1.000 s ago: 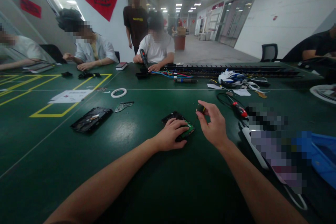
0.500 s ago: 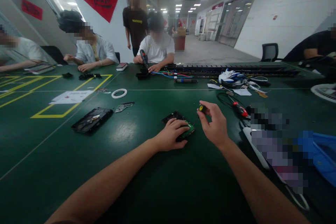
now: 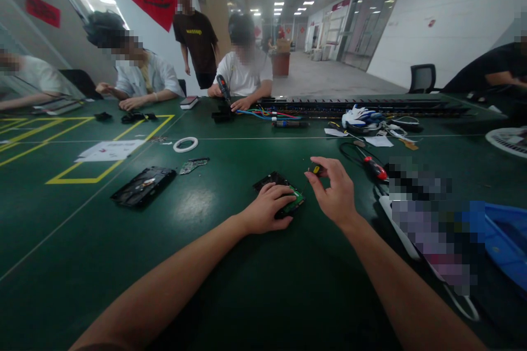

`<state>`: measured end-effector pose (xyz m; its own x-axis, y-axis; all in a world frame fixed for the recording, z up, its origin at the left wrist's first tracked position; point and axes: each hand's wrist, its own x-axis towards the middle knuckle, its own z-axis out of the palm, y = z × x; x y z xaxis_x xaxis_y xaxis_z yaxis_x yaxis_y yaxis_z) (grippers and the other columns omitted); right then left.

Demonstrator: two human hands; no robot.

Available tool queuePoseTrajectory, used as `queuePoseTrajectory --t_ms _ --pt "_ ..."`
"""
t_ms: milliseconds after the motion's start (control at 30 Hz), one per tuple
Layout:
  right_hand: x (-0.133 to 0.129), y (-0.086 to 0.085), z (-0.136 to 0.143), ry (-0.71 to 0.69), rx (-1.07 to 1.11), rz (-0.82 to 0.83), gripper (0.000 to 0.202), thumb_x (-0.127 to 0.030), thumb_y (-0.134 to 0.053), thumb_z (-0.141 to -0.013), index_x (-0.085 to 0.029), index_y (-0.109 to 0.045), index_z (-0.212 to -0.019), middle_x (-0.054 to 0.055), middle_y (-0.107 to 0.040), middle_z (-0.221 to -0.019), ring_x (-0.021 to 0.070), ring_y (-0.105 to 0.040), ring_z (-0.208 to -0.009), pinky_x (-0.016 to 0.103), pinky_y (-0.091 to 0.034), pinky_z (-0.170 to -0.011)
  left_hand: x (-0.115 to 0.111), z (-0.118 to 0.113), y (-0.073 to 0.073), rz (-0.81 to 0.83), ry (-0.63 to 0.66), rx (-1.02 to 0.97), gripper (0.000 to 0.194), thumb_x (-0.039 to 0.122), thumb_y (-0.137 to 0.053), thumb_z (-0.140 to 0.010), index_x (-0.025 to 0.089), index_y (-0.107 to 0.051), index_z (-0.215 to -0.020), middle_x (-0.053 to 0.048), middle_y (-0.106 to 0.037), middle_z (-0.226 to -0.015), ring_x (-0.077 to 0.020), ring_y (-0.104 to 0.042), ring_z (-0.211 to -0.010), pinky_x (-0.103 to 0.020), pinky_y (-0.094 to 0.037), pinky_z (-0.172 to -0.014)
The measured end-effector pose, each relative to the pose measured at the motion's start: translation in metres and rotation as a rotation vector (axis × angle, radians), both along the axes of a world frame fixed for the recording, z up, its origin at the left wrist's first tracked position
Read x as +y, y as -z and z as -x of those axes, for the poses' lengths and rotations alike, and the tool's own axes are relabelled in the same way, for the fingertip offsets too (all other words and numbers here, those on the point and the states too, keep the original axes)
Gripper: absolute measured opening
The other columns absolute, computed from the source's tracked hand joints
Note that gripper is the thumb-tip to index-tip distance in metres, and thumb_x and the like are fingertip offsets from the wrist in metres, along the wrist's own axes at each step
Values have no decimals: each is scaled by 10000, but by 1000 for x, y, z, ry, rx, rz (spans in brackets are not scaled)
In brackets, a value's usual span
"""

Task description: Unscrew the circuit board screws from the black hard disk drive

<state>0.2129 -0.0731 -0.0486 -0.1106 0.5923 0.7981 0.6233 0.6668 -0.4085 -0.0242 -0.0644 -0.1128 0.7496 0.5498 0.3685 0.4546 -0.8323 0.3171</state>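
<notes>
My left hand rests over a black hard drive with a green circuit board, its fingers across the top and its thumb along the near side. The palm and fingers cover much of the drive. Just right of it, my right hand is raised off the table, thumb and fingertips closed round a small black-and-yellow screwdriver. The yellow handle end shows; its shaft is hard to make out.
Left on the green table lie a black drive casing, a loose circuit board and a white tape ring. To the right are a red-and-black screwdriver, a blue tray and gloves. Co-workers sit opposite.
My right hand has shifted very slightly, and the screwdriver's yellow end has turned a little. The left hand keeps its place on the drive. A standing person behind has moved left.
</notes>
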Motion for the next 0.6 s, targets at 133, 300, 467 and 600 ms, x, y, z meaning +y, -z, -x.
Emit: queuePoseTrajectory --t_ms 133,300,467,600 --pt "1 5 -2 -36 11 40 424 -244 -618 -1015 -322 -561 -1428 87 -692 -1273 274 -715 -1085 497 -633 -919 0 0 -1 -11 -1 -6 579 416 -678 -923 221 -565 -1456 -139 -565 -1514 -316 -502 -1437 -572 -267 -1251" --pt "1 8 0 -58 34 104 473 -242 -587 -1026 -317 -510 -1487 97 -672 -1361 273 -717 -1112 500 -626 -947 0 0 -1 -11 -1 -6 588 417 -690 -916 224 -568 -1459 -140 -566 -1505 -326 -501 -1433 -590 -272 -1247" --pt "-2 3 3 -42 -20 40 424 -276 -636 -1007 -322 -570 -1423 99 -646 -1261 262 -678 -1068 473 -626 -894 0 0 0 -5 3 -9 592 427 -686 -919 234 -564 -1465 -142 -564 -1506 -326 -505 -1428 -589 -288 -1240" --pt "-4 -3 4 -2 -19 -22 334 -290 -683 -988 -312 -638 -1318 80 -627 -1118 246 -659 -971 461 -610 -857 0 0 0 -2 -3 -12 593 422 -688 -915 233 -559 -1462 -136 -564 -1512 -318 -509 -1427 -587 -278 -1244"
